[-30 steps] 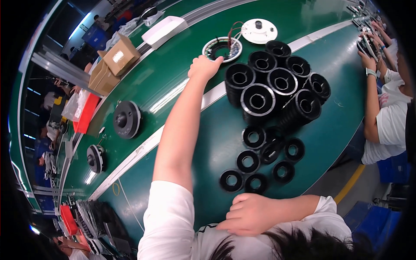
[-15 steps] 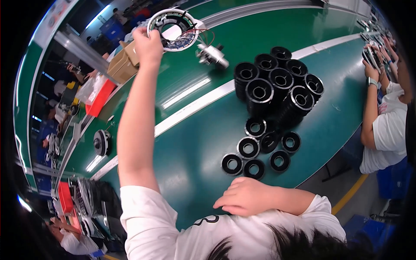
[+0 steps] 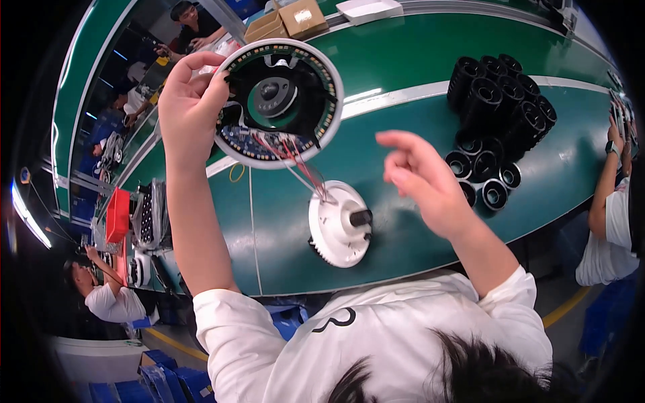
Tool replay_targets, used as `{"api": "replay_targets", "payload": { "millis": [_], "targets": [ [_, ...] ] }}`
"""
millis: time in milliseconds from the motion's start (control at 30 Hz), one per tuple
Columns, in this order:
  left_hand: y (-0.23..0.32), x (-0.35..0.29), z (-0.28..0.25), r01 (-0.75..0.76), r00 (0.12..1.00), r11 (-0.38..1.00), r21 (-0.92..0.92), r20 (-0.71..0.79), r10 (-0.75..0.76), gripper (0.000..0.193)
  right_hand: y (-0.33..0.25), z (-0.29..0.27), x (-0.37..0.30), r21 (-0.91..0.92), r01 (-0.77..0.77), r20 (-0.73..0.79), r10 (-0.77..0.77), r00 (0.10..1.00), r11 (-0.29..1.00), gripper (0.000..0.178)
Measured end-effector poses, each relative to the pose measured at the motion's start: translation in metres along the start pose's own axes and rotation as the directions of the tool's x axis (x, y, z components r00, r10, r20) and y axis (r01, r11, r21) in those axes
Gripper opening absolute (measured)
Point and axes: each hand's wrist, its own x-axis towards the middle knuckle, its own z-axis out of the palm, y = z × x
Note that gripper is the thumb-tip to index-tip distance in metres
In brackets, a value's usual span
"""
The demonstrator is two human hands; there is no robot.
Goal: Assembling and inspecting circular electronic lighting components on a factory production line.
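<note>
My left hand (image 3: 191, 111) is closed on the rim of a white ring-shaped housing (image 3: 338, 101), its thumb over the edge. Small lights line the inside of this ring, and a blue circuit board (image 3: 259, 142) sits at its lower side. Red, black and pale wires (image 3: 299, 164) run from the board down to a white round part (image 3: 339, 221) with a black knob, which hangs tilted over the table. Through the ring's opening a dark round piece (image 3: 274, 97) shows. To the right of the white part, my right hand (image 3: 423, 178) is empty, its index finger stretched and the others half bent.
Stacks of black rings (image 3: 500, 94) stand on the table to the right, with several loose black rings (image 3: 495, 193) before them. Cardboard boxes (image 3: 302, 17) and a white tray (image 3: 368, 9) lie at the far side. A red bin (image 3: 117, 215) is at left. People work on both sides.
The ring housing has come nearer in my left hand, bringing the wired white part over the near table. My right hand has risen from my chest towards it. The view has turned leftward.
</note>
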Motion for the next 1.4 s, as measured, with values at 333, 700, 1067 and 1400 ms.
{"api": "replay_targets", "payload": {
  "millis": [333,700,1067,1400],
  "targets": [
    [0.015,-0.059,0.028,-0.026,0.997,0.903,-0.429,-0.078,-0.009,0.039,0.008,0.038,0.015,0.248,-0.049,-0.043,0.061,0.997,0.968,0.018],
    [0.012,-0.136,0.095,0.349,0.918,0.317,-0.882,0.254,-0.304,0.040,0.021,0.046,0.003,0.272,0.011,-0.181,0.040,0.983,0.962,0.032],
    [0.000,-0.135,0.097,0.206,0.905,0.372,-0.905,0.031,-0.425,0.021,0.025,0.039,-0.011,-0.329,0.099,0.001,-0.105,0.994,0.939,0.053],
    [-0.013,-0.143,0.100,0.110,0.918,0.603,-0.790,-0.152,-0.366,0.030,-0.005,0.035,-0.007,-0.719,0.163,0.179,-0.047,0.983,0.675,0.024]
  ]
}}
